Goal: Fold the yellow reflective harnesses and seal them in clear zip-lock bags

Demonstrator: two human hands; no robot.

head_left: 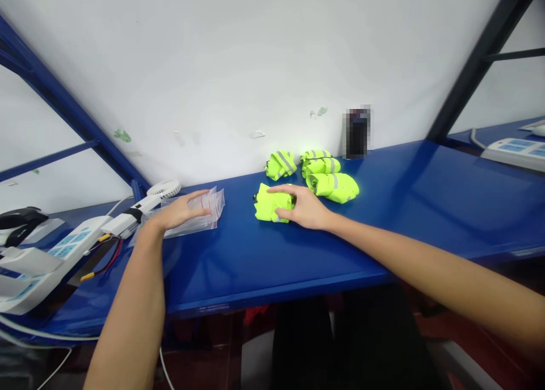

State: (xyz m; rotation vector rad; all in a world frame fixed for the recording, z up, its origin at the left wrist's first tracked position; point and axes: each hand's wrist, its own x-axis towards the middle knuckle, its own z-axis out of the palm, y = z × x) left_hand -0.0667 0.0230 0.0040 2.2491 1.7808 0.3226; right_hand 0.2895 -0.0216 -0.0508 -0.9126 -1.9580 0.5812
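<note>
My right hand (307, 208) grips a rolled-up neon yellow reflective vest (267, 204) lying on the blue table, its thumb and fingers around the near side. My left hand (176, 213) lies over a stack of clear plastic zip bags (216, 204) with red seal lines; its thumb and fingers are apart. Behind the held vest sits another rolled vest (281, 164) with grey reflective strips. Several more such rolls form a group to the right, the nearest vest roll (336, 187) lying partly behind my right hand.
At left are a small white fan (164, 188), a white power strip (68, 248) and a cable with yellow connectors (88, 276). A dark, pixelated object (356, 133) leans on the wall. Another power strip (519, 151) stands at far right. The blue table's front edge (272, 292) runs below my hands.
</note>
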